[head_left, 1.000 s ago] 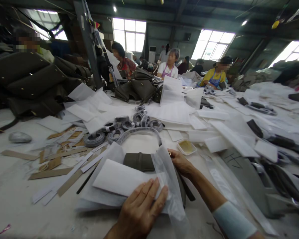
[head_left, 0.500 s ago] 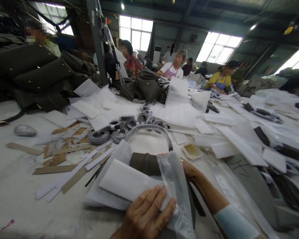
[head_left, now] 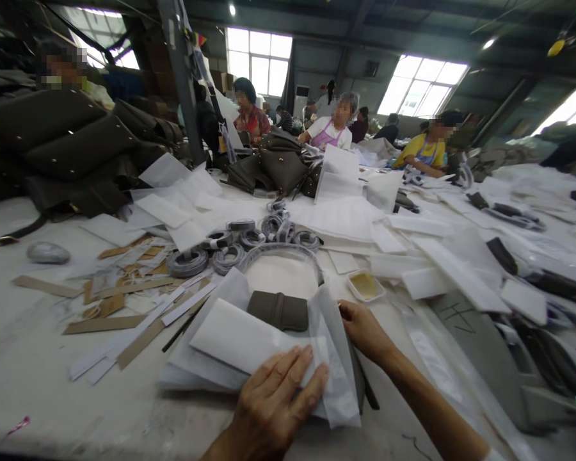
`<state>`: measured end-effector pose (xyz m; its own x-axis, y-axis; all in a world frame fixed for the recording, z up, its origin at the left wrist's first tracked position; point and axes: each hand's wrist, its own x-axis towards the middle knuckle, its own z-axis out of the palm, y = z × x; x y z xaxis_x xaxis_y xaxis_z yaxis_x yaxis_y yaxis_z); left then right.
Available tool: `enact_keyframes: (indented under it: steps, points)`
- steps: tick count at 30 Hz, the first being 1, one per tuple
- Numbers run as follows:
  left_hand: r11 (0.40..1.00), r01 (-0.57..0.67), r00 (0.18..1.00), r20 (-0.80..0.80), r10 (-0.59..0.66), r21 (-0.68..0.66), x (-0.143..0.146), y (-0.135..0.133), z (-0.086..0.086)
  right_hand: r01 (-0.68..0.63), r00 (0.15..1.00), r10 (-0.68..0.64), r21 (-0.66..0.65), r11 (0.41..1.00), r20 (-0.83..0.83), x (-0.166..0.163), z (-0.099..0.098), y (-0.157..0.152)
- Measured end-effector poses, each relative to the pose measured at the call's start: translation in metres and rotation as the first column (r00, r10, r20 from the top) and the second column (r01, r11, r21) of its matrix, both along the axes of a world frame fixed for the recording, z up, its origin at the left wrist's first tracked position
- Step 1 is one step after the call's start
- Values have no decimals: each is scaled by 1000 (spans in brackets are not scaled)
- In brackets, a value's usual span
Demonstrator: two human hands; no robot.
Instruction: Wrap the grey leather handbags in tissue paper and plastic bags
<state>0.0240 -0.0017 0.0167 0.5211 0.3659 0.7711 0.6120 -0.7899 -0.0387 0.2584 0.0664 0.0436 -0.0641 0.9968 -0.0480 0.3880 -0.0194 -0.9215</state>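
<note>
An olive-green bag (head_left: 279,310) with a wrapped curved handle (head_left: 282,252) lies in front of me, mostly covered by white wrapping sheets (head_left: 235,338). My left hand (head_left: 273,404) lies flat on the white sheets with its fingers spread, pressing them down on the bag. A translucent strip of wrapping (head_left: 335,358) runs down the bag's right side. My right hand (head_left: 363,329) is closed on the edge of that strip beside the bag.
Coils of wrapped strap (head_left: 188,261) and cardboard strips (head_left: 106,323) lie to the left. A small tray of glue (head_left: 365,284) sits near my right hand. Dark bags (head_left: 67,147) are piled at far left. Other people (head_left: 330,125) work at the far end.
My right hand has come out from behind the translucent strip and now shows beside it. My left hand stays pressed on the white sheets. The view shifted slightly.
</note>
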Motion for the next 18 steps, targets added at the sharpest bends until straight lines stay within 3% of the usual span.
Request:
enact_keyframes:
  steps: [4,9,15,18]
  points:
    - [998,21,999,-28,-23,-67,-1,-1,9,-156,984,135,-191,969,-117,0,1,-14]
    - [997,35,999,15,-34,-67,0,-1,15,-268,962,249,-202,942,-117,0,5,-35]
    - [992,49,997,66,-42,-115,0,1,22,-174,978,158,-114,978,-138,3,10,-50]
    - [983,75,993,99,-59,-165,-3,1,26,-137,979,105,-186,973,-176,5,13,-52]
